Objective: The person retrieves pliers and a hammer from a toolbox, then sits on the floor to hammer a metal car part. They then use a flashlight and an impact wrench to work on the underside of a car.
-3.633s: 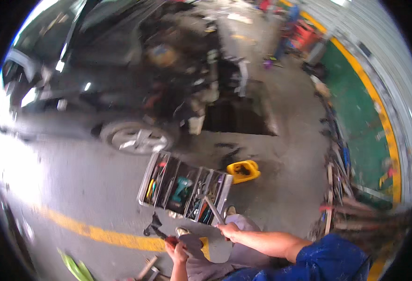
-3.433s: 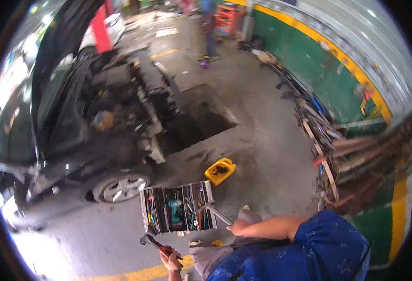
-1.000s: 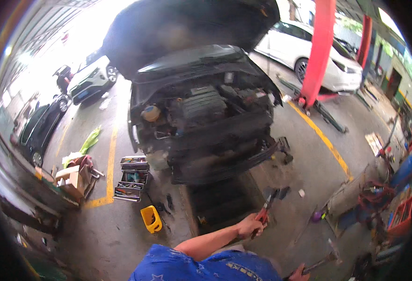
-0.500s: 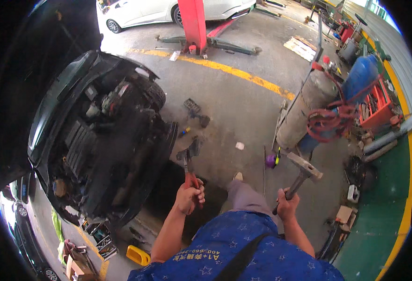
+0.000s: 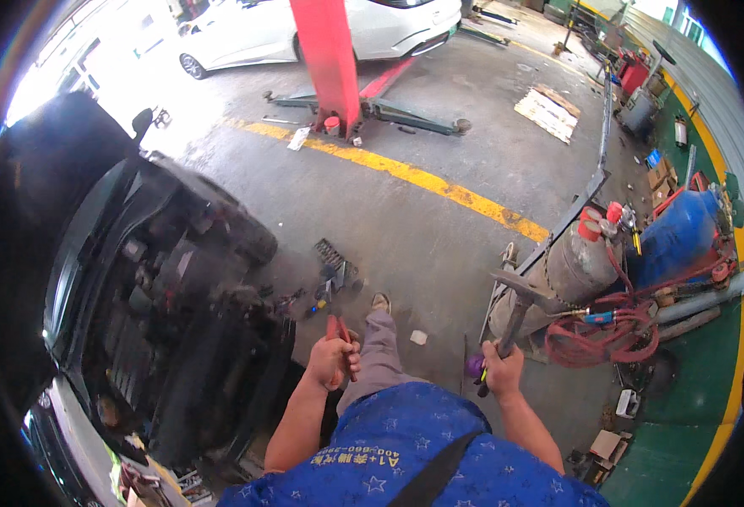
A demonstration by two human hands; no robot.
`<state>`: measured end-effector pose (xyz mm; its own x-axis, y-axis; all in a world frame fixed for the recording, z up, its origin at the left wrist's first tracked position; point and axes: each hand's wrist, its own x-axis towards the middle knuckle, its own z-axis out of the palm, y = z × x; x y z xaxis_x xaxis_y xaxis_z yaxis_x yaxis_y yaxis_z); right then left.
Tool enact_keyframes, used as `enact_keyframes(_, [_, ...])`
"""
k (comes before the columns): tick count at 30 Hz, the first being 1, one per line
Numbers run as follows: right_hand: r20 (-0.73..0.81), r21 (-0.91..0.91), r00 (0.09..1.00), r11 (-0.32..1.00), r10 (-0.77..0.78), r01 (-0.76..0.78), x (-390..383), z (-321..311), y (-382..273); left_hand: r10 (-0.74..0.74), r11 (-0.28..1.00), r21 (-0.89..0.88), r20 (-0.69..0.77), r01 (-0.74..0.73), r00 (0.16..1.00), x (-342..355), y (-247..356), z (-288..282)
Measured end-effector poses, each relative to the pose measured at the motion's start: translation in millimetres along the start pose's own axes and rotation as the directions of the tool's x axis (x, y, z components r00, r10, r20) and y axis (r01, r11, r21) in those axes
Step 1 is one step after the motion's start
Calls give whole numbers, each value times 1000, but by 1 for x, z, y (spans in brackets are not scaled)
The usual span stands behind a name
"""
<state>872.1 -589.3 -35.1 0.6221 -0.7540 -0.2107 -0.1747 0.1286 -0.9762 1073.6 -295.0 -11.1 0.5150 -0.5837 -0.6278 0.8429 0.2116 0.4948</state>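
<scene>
My left hand (image 5: 329,365) is closed round the red handles of a pair of pliers (image 5: 339,328). The pliers point away from me; their jaws blend into dark parts on the floor behind, so what they grip is unclear. My right hand (image 5: 504,373) grips a hammer (image 5: 517,321) by its handle, its head raised above the fist, in front of a grey gas cylinder. A small purple object (image 5: 475,366) shows just left of that hand. Both hands are held out in front of my blue shirt, apart from each other.
On the left stands a dark car (image 5: 160,313) with its front opened up. A grey gas cylinder (image 5: 579,262), a blue cylinder (image 5: 680,228) and coiled red hose (image 5: 600,334) are at right. Ahead are a red lift post (image 5: 328,68) and a white car (image 5: 245,34).
My view has shifted forward, with one foot now farther ahead. The hammer has swung from slanting right to more upright. Both hands keep their hold.
</scene>
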Motion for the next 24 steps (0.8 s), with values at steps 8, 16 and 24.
enact_keyframes(8, [-181,-85,983,996,-45,30,239,73,-6,-185,970,138,-107,199,977,272,146,45])
enact_keyframes(16, [-392,-9,919,998,49,-57,431,101,-59,-255,896,371,-22,245,967,476,309,205])
enact_keyframes(24, [-487,-60,871,993,62,-104,693,74,-81,-226,971,96,39,221,973,704,359,298])
